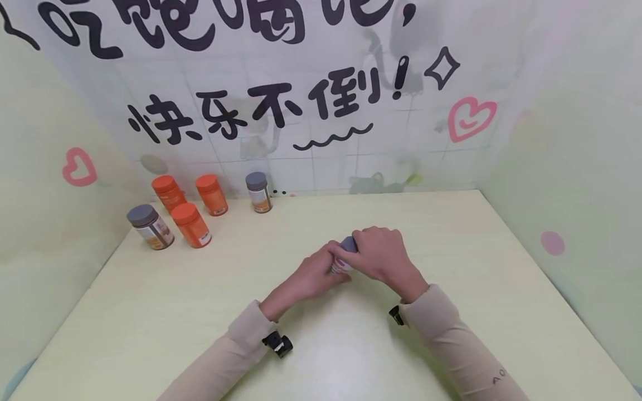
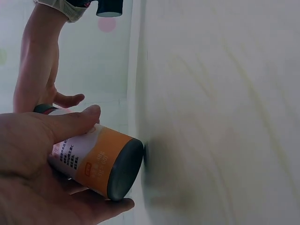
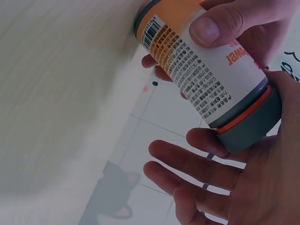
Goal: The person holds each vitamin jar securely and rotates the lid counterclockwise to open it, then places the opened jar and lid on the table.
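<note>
A supplement bottle (image 1: 341,266) with a grey cap and a white and orange label is held over the middle of the table. My left hand (image 1: 312,277) grips its body, thumb across the label, as the left wrist view shows. The bottle (image 2: 96,159) tilts there, its dark base close to the tabletop. At the top end, my right hand (image 1: 383,252) holds the cap (image 3: 253,124) between thumb and index finger, the other fingers spread. An orange-red ring shows between cap and body in the right wrist view.
At the back left stand three orange bottles (image 1: 192,225) and a grey-capped jar (image 1: 151,228). Another grey-capped bottle (image 1: 259,193) is near the back wall (image 1: 301,172), which carries large black lettering. Side walls flank the pale table (image 1: 200,301). Each sleeve has a black wrist device (image 1: 278,343).
</note>
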`<state>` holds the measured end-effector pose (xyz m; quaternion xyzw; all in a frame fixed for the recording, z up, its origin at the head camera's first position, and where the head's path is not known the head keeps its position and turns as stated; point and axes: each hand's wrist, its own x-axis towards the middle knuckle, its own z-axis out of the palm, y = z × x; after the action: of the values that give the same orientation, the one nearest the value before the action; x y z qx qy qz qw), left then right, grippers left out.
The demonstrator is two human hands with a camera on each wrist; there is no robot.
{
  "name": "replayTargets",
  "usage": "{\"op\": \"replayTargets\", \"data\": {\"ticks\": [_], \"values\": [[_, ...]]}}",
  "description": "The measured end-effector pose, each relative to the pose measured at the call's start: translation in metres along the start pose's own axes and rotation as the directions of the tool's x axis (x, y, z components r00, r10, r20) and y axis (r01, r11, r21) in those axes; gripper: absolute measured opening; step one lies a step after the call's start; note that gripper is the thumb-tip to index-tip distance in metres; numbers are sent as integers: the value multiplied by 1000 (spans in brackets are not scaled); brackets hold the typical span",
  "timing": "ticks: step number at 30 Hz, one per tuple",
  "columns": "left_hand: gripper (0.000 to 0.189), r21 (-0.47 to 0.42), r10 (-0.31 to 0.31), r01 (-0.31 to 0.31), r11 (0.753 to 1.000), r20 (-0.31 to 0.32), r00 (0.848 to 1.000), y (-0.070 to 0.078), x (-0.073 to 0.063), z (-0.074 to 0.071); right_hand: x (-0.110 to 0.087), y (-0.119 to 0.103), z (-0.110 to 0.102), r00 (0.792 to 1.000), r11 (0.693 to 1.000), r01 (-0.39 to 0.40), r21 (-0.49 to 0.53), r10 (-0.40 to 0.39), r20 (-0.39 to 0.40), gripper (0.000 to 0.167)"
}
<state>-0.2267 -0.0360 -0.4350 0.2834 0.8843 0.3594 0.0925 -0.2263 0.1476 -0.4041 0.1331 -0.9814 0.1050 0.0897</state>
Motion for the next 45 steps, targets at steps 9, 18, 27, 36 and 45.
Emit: {"op": "replayTargets", "data": {"ticks": [9,18,27,36,45], "values": [[45,-92,70,-63,994,74,995,-11,4,-3,0,-7,0,999,1000,17,8,-17,49,59],[45,-295,195,-147,944,142,970,-24,9,2,-2,-3,2,997,999,27,40,-30,77,54],[45,-352,183,-115,929,167,969,-28,9,3,1,0,2,991,994,90,67,-96,91,50],[47,-357,159,-84,930,185,970,-29,8,0,5,2,1,984,983,144,112,-154,88,44],[44,-312,172,-115,943,162,972,-27,6,-2,5,3,1,981,983,143,114,-156,113,44]]}}
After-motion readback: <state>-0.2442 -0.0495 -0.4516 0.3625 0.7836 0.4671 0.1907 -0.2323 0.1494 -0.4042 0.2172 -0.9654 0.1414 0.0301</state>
